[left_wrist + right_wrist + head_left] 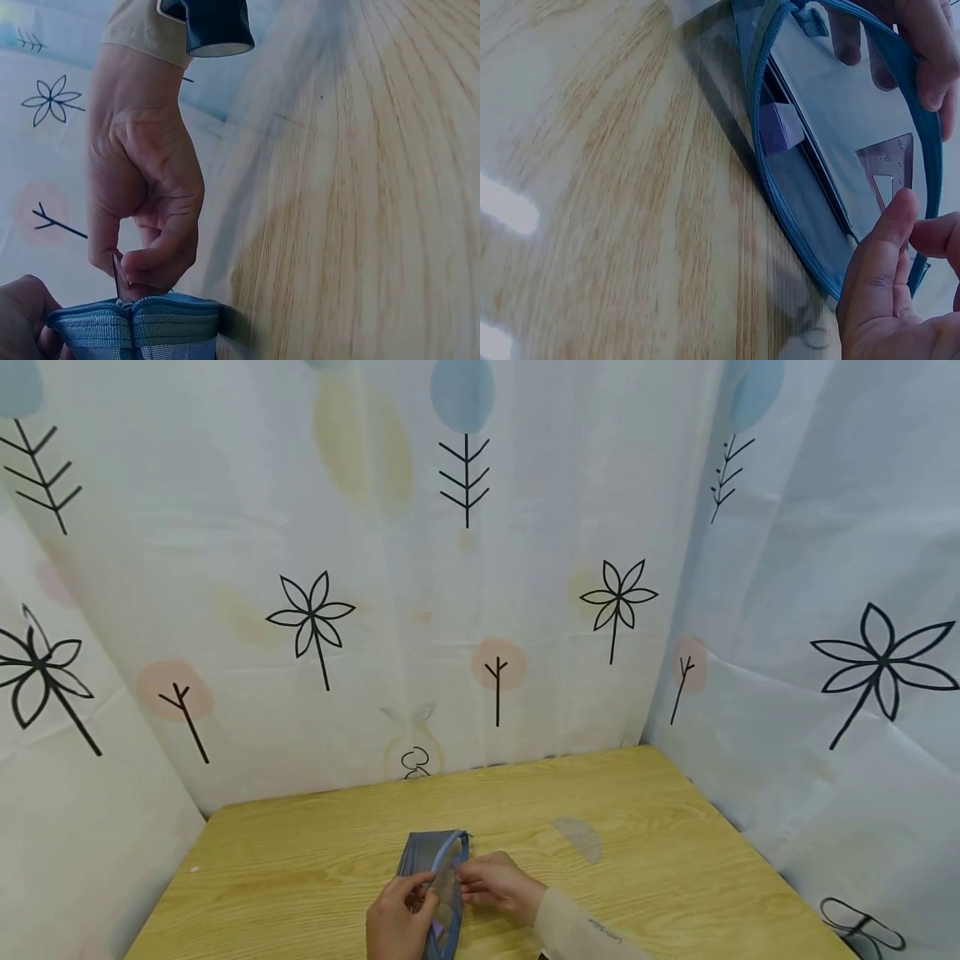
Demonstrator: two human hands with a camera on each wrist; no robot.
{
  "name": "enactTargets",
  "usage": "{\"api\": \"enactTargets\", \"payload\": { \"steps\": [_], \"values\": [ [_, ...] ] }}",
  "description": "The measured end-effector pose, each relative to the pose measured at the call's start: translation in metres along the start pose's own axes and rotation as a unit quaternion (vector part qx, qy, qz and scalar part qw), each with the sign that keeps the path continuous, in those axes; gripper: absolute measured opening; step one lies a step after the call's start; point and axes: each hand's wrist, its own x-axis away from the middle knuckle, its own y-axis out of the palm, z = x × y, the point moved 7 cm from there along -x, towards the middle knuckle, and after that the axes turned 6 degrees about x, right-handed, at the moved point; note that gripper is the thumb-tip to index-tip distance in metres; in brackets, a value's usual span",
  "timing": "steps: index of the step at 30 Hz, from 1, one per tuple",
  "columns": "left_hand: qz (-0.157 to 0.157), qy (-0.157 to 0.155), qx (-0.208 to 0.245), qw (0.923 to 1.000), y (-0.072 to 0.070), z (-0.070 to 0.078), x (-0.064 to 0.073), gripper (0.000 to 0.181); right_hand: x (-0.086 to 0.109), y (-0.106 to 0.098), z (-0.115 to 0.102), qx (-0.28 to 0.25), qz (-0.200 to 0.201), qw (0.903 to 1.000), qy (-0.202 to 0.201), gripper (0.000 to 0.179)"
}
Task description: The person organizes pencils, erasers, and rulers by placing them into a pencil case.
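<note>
A blue zippered pouch with see-through sides stands near the front of the table, its zip undone and its mouth spread apart. My left hand grips one edge of that mouth; in the right wrist view its fingers curl over the rim. My right hand pinches a clear set square between thumb and fingers, with the triangle's numbered end inside the mouth. Deeper in the pouch lies a small purple block, beside a long dark strip.
A clear half-round protractor lies flat on the wood-grain table, beyond and right of my right hand. A tiny pale scrap is at the left edge. Patterned white curtains enclose the back and both sides.
</note>
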Motion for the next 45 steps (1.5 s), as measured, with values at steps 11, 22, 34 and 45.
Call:
{"api": "enactTargets", "payload": {
  "steps": [11, 22, 34, 45],
  "values": [
    [-0.006, -0.003, 0.0, 1.0, 0.001, -0.001, -0.001, 0.022, -0.015, 0.005, 0.0, -0.013, 0.034, 0.9993, -0.013, 0.023],
    [-0.02, -0.016, -0.003, 0.9997, 0.003, -0.001, 0.0, 0.021, -0.025, 0.004, 0.004, -0.019, 0.06, 0.998, 0.0, 0.013],
    [-0.026, -0.019, 0.005, 0.9995, 0.005, 0.0, 0.002, 0.019, -0.03, 0.009, 0.006, 0.009, 0.072, 0.9973, -0.002, 0.021],
    [-0.033, -0.023, 0.007, 0.9992, 0.007, -0.001, 0.002, 0.019, -0.028, 0.008, 0.005, 0.038, 0.092, 0.995, -0.003, 0.03]
  ]
}}
